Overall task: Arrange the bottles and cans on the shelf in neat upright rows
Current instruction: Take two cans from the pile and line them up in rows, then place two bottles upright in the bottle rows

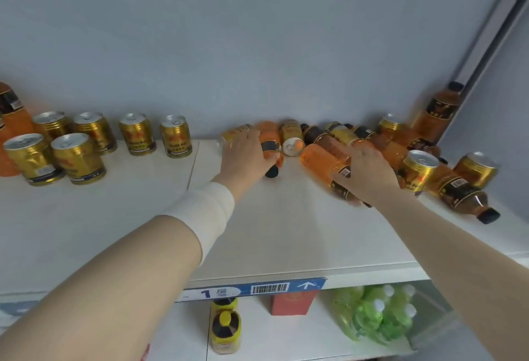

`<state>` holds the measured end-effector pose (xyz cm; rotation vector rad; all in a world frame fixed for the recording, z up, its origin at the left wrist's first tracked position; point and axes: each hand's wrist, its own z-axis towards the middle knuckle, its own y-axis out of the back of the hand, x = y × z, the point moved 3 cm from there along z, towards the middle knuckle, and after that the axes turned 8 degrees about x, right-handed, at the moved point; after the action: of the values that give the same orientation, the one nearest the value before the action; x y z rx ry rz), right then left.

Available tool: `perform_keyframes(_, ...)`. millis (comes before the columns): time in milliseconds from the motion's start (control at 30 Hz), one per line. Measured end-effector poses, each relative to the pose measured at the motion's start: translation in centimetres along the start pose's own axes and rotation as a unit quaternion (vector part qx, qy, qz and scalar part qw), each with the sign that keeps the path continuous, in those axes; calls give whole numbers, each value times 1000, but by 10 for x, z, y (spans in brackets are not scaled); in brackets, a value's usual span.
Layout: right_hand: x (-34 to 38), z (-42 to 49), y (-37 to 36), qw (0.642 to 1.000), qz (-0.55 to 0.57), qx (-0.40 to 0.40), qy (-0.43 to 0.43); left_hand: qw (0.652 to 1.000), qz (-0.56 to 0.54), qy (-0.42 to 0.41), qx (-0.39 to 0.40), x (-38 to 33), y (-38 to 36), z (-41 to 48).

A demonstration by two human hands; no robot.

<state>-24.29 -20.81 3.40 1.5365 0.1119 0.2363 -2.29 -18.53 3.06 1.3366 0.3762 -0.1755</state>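
Observation:
On the white shelf (286, 231), several gold cans (78, 157) stand upright in rows at the left. A jumble of orange bottles and gold cans lies toppled at the back right. My left hand (244, 156) grips a lying orange bottle (272, 146) with a black cap pointing toward me. My right hand (369, 171) closes over another lying orange bottle (323, 157) with a dark label. One orange bottle (438, 114) leans upright in the far right corner. Another bottle (463, 191) lies at the right with its cap toward the edge.
Orange bottles (11, 120) stand at the far left. A blue label strip (257, 289) runs along the shelf's front edge. Below it are yellow-capped bottles (226, 329), a red box (292, 300) and a pack of green bottles (378, 312). A grey wall backs the shelf.

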Motion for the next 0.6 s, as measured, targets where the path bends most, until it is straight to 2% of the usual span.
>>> perform_keyframes(133,-18,-6,-24,999,-15,7,-33,994,-70,73,49,-3,-41,6)
perform_keyframes(300,-19,-1,-44,996,-67,-34,-43,981,-141,112,79,4,-76,25)
perform_keyframes(467,-23,3,-54,996,-37,-56,-52,977,-187,102,6,4,-87,34)
perform_keyframes(600,-26,3,-43,998,15,-45,-41,974,-202,101,-16,14,-80,31)
